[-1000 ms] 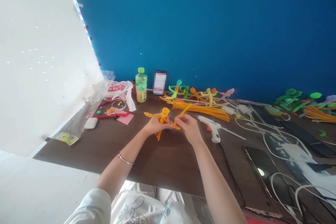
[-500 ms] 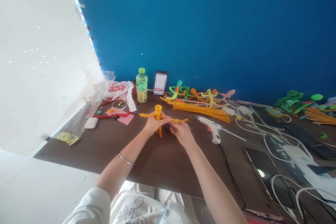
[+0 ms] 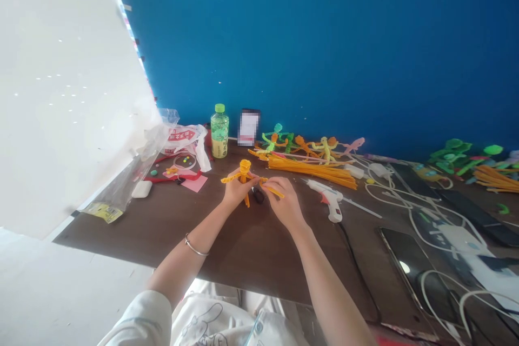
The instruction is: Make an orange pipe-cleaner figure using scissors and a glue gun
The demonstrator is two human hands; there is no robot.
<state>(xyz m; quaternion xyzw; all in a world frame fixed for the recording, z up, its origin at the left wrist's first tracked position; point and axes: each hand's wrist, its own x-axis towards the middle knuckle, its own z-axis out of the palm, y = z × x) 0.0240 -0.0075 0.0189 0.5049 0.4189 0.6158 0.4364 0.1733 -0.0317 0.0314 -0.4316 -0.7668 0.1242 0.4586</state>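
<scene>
An orange pipe-cleaner figure (image 3: 245, 167) with a coiled head, two arms and legs is held upright above the dark table. Around its body my left hand (image 3: 238, 190) is closed, hiding part of the torso. My right hand (image 3: 283, 200) pinches the figure's arm on the right side, whose loose end slants down over the fingers. The arm on the left looks twisted and sticks out past my left hand. Something small and black (image 3: 257, 195) shows between the hands; I cannot make out what it is.
Behind the hands lie a bundle of orange pipe cleaners (image 3: 312, 170) and several finished figures (image 3: 324, 150). A glue gun (image 3: 330, 200) rests to the right, near a phone (image 3: 417, 267) and cables. A green-capped bottle (image 3: 219, 132), plastic bags (image 3: 186, 138) and a white case (image 3: 141, 189) are at left.
The right-hand arm of the figure has gone from nearly level to slanting down toward me. My right hand has turned with it, while my left hand keeps its hold.
</scene>
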